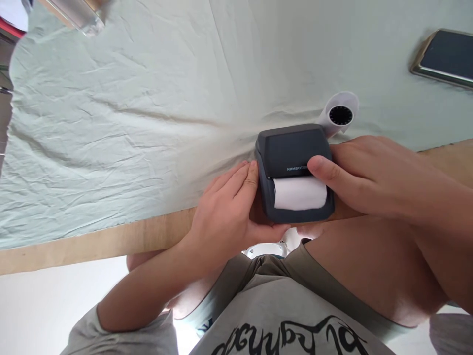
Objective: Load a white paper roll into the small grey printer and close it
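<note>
A dark grey label printer (pixel 291 150) with "NIIMBOT" lettering sits at the table's near edge. White paper (pixel 300 193) lies in the opening on its near side. My left hand (pixel 231 207) holds the printer's left side, fingers along the wall and thumb at the near edge. From the right, my right hand (pixel 364 172) grips it with the thumb on top by the lettering; its other fingers are mostly hidden. Just beyond the printer's far right corner is a white paper roll (pixel 325 118) with a dark core.
A pale green, wrinkled cloth (pixel 148 108) covers the table, whose wooden edge (pixel 111 239) shows in front. At the far right lies a phone (pixel 451 56) in a case. A clear plastic object (pixel 83 17) is at the upper left. My legs are under the table edge.
</note>
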The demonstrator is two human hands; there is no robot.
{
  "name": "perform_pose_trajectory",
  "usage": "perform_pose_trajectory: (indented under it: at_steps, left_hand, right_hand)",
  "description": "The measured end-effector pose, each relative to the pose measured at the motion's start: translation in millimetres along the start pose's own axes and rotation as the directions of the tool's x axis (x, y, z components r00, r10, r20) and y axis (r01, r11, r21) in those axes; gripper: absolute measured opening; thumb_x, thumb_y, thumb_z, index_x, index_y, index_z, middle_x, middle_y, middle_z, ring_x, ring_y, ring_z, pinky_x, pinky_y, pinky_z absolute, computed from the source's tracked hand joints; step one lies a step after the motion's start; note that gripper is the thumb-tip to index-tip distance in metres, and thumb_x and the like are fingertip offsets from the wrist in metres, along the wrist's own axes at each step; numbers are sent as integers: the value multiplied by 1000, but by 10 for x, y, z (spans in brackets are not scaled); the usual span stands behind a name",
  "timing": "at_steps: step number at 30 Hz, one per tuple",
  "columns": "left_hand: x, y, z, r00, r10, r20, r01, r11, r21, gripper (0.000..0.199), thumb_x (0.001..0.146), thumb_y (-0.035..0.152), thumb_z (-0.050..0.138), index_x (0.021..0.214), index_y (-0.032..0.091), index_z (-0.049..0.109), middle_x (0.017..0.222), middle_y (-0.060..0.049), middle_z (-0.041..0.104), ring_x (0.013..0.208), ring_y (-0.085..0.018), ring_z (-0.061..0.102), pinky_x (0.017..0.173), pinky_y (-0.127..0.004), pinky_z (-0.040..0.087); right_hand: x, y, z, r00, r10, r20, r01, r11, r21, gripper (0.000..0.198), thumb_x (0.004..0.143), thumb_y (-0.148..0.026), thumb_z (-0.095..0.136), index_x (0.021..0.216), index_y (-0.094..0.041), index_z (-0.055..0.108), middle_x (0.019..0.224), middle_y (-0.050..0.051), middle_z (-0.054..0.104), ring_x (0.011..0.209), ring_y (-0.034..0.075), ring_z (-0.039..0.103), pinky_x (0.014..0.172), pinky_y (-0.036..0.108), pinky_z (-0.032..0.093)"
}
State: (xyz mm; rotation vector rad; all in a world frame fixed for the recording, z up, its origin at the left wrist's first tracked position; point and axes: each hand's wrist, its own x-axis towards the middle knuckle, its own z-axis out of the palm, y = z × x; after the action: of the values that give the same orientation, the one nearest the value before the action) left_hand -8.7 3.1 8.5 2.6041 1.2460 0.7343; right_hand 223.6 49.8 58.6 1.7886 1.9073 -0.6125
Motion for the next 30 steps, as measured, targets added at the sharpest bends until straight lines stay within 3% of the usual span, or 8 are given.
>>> perform_pose_trajectory:
  at_steps: [5,8,10,13,16,20,23,30]
  left_hand:
    - [10,40,7,994,-97,49,98,995,-15,79,85,54,76,144,3,61,134,-22,77,126,-40,76,103,-53,66]
    - [-4,8,-11,995,-96,28,97,994,-49,84,87,66,72,145,6,59,131,-20,79,121,-38,78,102,-52,66]
    - [-15,-18,-25,996,-85,30,87,994,-73,82,92,71,65,145,9,58,129,-18,80,120,-36,78,102,-48,65]
    - [-26,-35,-34,995,-88,56,91,994,-62,80,95,71,61,147,10,57,131,-17,78,122,-34,77,103,-45,64]
    - [-23,-29,-33,996,-81,46,84,994,-70,78,95,70,63,145,11,56,132,-18,77,123,-35,76,103,-45,64]
    - [-8,-11,-29,998,-52,22,53,996,-73,75,99,69,58,145,10,55,130,-20,77,123,-33,76,102,-42,64]
    - [-13,-3,-17,999,-37,7,37,997,-61,73,101,66,56,145,9,53,129,-21,76,122,-33,76,103,-42,63]
    - [-73,-7,28,999,2,-35,-3,1000,-17,76,105,68,49,150,7,49,134,-25,73,123,-37,74,103,-49,62]
  right_hand:
    - [-13,96,56,999,-20,-41,22,999,34,103,84,-104,13,88,-16,66,92,6,69,68,5,41,70,29,30]
    - [-50,161,71,997,8,-80,-4,999,52,102,78,-108,22,74,-14,62,68,3,58,56,4,36,63,30,28]
    - [-101,174,68,982,6,-190,17,993,118,97,78,-106,32,65,-12,53,53,2,44,48,1,27,59,30,27]
    - [-183,131,64,888,-62,-455,206,940,272,96,80,-105,30,67,-12,48,47,-1,33,47,-2,21,61,26,31]
    - [-220,68,64,780,-58,-623,328,885,329,87,91,-95,25,82,-13,53,55,-3,45,53,-3,30,70,23,37]
    - [-196,50,10,752,-87,-653,386,862,329,66,98,-78,38,99,-18,64,74,-2,62,64,-3,45,77,24,36]
    - [-162,39,-57,716,-51,-696,359,882,305,52,94,-67,52,92,-17,68,71,-1,59,65,-2,47,76,24,35]
    - [-63,-100,-54,800,-156,-580,313,932,181,42,93,-49,37,99,-22,69,64,2,53,63,6,26,69,28,20]
